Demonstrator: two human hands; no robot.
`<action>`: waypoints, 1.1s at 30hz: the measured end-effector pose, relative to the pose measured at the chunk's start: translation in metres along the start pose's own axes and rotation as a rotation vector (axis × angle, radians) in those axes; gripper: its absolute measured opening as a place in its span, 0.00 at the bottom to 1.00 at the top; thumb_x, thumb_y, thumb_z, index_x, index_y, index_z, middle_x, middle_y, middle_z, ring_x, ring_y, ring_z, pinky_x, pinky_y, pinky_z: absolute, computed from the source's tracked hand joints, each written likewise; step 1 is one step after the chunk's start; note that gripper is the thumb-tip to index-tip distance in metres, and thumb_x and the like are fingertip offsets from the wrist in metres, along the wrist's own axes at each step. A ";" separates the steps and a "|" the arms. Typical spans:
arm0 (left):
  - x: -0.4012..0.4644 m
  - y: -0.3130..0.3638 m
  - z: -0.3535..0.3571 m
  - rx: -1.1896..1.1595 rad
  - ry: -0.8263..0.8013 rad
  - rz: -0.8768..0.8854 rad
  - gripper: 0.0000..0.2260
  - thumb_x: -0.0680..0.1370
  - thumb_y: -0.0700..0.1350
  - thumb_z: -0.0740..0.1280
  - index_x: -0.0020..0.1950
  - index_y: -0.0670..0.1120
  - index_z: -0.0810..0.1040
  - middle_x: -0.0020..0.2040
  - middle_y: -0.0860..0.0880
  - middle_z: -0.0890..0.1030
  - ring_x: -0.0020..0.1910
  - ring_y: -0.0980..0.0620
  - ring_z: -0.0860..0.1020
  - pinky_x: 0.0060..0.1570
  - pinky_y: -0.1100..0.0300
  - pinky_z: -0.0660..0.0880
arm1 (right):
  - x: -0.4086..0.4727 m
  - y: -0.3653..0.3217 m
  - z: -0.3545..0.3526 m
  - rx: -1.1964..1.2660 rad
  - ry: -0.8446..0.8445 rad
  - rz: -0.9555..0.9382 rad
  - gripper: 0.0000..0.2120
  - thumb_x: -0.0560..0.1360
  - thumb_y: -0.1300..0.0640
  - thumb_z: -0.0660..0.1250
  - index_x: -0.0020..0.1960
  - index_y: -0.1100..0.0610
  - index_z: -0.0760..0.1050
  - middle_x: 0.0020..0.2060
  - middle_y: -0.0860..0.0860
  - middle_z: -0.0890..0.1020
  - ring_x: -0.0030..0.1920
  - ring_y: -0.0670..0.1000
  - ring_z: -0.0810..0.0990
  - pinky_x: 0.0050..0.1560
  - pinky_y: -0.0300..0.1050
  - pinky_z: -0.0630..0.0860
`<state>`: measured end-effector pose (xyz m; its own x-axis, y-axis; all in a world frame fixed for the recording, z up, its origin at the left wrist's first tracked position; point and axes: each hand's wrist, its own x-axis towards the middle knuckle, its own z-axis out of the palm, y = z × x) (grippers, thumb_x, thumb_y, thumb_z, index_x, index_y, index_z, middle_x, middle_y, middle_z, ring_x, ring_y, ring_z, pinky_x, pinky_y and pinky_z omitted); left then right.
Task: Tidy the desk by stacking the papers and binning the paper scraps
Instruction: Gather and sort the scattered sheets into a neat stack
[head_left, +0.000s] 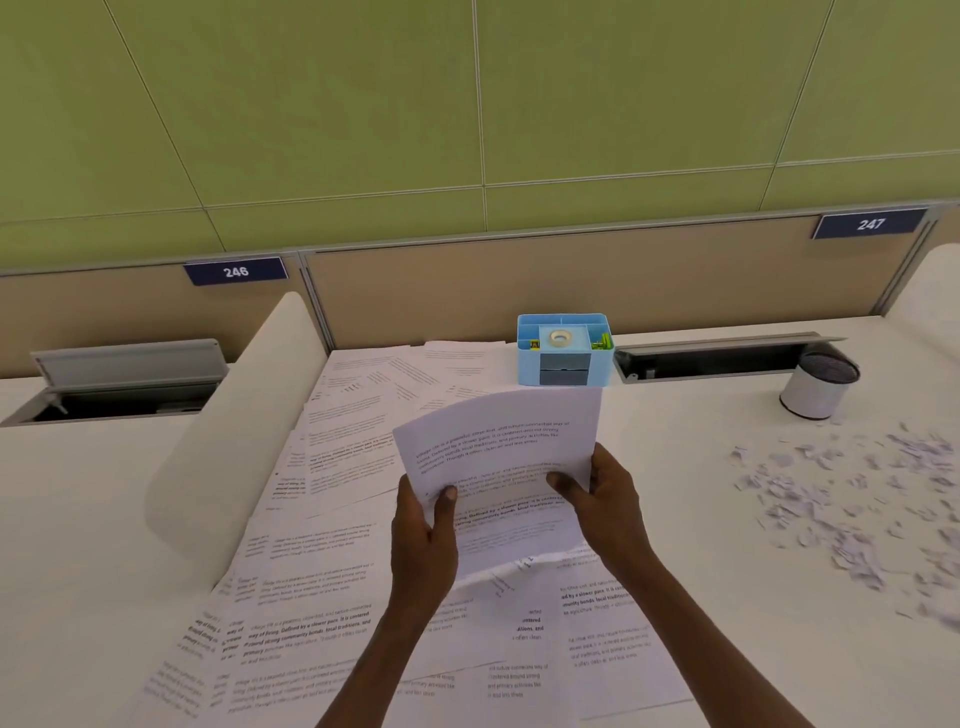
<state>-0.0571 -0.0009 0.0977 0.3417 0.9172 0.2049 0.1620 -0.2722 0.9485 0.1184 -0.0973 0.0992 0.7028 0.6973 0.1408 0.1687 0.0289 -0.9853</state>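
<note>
Sheets (498, 467) held above desk (701, 467), pinched by left hand (423, 540) and right hand (605, 499). Lower edge sagging, crumpled; risk of slip or tear. Scraps (841, 493) loose at right, easily scattered; bin (818, 384) beyond.

The blue plate (235, 271) on the partition at the left carries the number "246", and the blue plate (870, 224) at the right carries "247". The loose sheets (311, 618) show printed paragraphs; the bold words "Defined by a slower pace" are readable
</note>
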 end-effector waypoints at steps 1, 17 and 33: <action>-0.001 -0.004 0.001 0.012 -0.002 -0.004 0.18 0.81 0.43 0.64 0.70 0.47 0.66 0.61 0.49 0.76 0.58 0.51 0.77 0.53 0.55 0.80 | -0.002 0.005 0.000 0.005 -0.013 0.014 0.15 0.75 0.62 0.69 0.58 0.49 0.75 0.51 0.43 0.83 0.49 0.42 0.82 0.44 0.36 0.80; 0.027 -0.046 -0.025 0.201 0.088 0.065 0.23 0.80 0.40 0.66 0.74 0.41 0.66 0.68 0.48 0.72 0.65 0.53 0.71 0.59 0.71 0.67 | -0.020 0.063 -0.027 -1.097 -0.037 0.628 0.41 0.62 0.34 0.75 0.61 0.61 0.66 0.59 0.57 0.69 0.62 0.59 0.67 0.59 0.55 0.70; 0.030 -0.065 -0.045 0.164 0.070 -0.029 0.22 0.80 0.40 0.66 0.73 0.42 0.67 0.68 0.42 0.75 0.60 0.52 0.73 0.46 0.71 0.68 | -0.022 0.079 -0.032 -0.670 0.051 0.730 0.16 0.66 0.59 0.71 0.52 0.60 0.71 0.50 0.55 0.79 0.46 0.55 0.77 0.41 0.42 0.72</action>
<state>-0.0990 0.0568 0.0534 0.2700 0.9420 0.1994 0.3217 -0.2835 0.9034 0.1385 -0.1335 0.0211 0.8162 0.3503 -0.4594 0.0269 -0.8174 -0.5754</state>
